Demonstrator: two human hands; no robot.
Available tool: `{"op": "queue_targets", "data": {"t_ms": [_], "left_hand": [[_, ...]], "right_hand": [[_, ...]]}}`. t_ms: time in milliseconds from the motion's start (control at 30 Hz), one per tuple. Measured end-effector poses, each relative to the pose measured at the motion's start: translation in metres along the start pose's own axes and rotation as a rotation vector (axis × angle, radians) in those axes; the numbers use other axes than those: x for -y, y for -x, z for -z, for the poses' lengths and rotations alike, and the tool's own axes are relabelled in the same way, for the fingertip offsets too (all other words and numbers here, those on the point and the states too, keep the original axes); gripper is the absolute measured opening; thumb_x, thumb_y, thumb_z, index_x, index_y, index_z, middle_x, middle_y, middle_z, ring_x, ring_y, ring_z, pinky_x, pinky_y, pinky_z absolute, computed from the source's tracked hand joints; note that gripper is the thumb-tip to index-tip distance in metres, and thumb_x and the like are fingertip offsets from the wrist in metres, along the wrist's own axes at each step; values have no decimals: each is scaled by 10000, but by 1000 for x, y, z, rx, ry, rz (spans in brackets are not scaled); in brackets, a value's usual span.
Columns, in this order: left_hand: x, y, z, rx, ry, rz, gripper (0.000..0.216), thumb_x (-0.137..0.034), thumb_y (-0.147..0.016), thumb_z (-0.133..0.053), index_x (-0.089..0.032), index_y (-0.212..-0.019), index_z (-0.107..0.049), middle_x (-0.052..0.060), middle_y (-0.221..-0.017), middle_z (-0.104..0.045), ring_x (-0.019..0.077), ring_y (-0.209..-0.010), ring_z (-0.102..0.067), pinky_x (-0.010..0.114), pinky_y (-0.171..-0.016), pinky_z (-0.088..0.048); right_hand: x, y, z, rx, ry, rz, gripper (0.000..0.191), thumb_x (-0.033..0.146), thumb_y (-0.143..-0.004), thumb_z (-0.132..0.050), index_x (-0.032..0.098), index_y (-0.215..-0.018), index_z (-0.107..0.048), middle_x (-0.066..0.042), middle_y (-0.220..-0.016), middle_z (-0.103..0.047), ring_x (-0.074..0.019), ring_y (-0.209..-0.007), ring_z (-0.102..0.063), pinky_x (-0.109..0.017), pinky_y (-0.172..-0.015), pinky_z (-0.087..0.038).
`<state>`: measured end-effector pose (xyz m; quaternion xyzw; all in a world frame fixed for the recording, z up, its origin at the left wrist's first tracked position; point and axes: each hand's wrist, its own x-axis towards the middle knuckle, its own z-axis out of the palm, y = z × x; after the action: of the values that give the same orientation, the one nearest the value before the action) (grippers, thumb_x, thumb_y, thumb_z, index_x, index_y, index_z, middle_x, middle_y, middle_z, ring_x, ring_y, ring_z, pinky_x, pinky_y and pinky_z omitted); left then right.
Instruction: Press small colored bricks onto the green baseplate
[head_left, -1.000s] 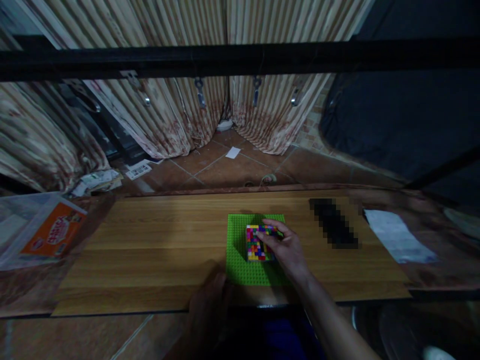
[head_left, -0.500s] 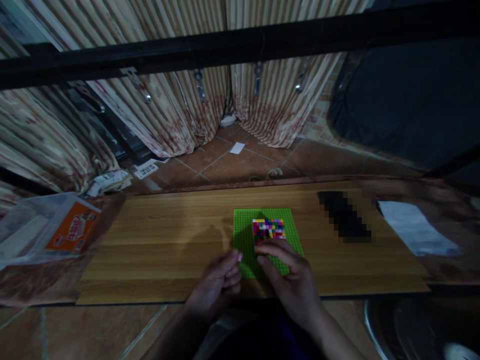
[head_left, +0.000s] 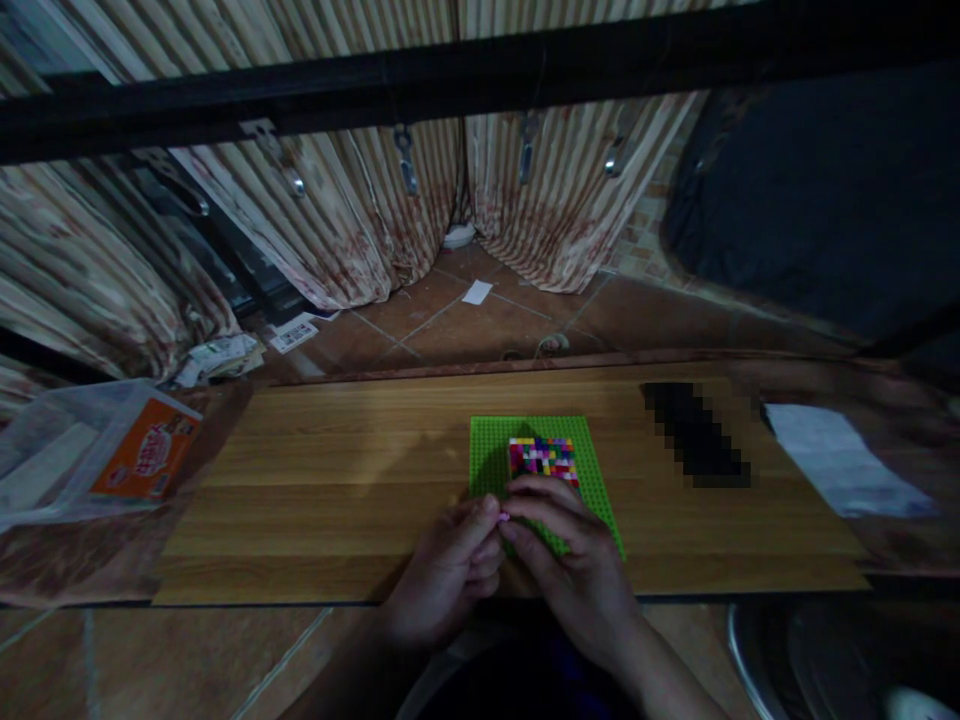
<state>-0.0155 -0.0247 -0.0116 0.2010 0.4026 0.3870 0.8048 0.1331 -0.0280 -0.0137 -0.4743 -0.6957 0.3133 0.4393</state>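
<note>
A green studded baseplate [head_left: 600, 497] lies on the wooden board in front of me. A block of small multicoloured building bricks [head_left: 543, 459] is set on its middle, its near side partly covered by my right hand. My left hand [head_left: 455, 565] is closed, pinching a tiny pink brick [head_left: 503, 517] between thumb and forefinger. My right hand [head_left: 568, 550] meets it over the baseplate's near left part, with thumb and fingertips closed about the same pink brick.
The wooden board [head_left: 322, 480] spans the foreground. A black pixelated patch [head_left: 697, 435] covers something at right, beside a white sheet [head_left: 844, 460]. A clear plastic box [head_left: 67, 450] with an orange label stands left. A dark bar [head_left: 480, 75] with hanging metal pieces crosses ahead.
My right hand has left the brick block and come to my left hand. My left hand has shifted slightly right, and both now meet at the pink brick.
</note>
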Motion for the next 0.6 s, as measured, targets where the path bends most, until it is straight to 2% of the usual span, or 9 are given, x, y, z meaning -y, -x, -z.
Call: {"op": "queue_targets", "data": {"t_ms": [133,333,433,500,600], "left_hand": [[3,-4,1,-86,-150,-107,424,-534,-765,-713,-185,-700,-481,-123,-477,-288,18,-413,-162,170,-405,-136],[4,-15,0,-87,-141,-76,469,-574,-713,-734,-189,-674,-469,-129,-463,-281,12,-395,-156,176,-396,-130],[5,-23,3,-113,-110,-59,440,-567,-717,-731,-168,-723,-545,-119,-476,-327,10,-389,-178,168,-390,-122],[4,-27,6,-194,-51,-76,401,-518,-724,-740,-145,-803,-616,-93,-523,-420,10,-405,-257,151,-397,-172],[0,-32,13,-367,112,-75,246,-327,-749,-744,-122,-862,-666,-18,-663,-583,41,-531,-473,145,-487,-360]], "right_hand": [[-4,2,-1,-41,119,69,153,209,-916,-601,285,-1021,-682,-36,-1089,-657,-196,-1025,-617,-376,-854,-542],[-12,0,-1,-58,104,59,160,203,-927,-588,288,-1026,-681,-26,-1063,-659,-172,-986,-623,-341,-829,-547],[-22,-10,5,-108,169,73,141,234,-922,-604,290,-1011,-698,-35,-1062,-660,-187,-995,-614,-372,-850,-538],[-30,-20,11,-156,264,83,126,257,-908,-624,281,-990,-717,-50,-1072,-659,-207,-1006,-600,-400,-865,-527],[-44,-35,16,-172,386,87,113,272,-892,-636,266,-910,-748,-73,-1094,-653,-239,-1032,-573,-425,-863,-516]]}}
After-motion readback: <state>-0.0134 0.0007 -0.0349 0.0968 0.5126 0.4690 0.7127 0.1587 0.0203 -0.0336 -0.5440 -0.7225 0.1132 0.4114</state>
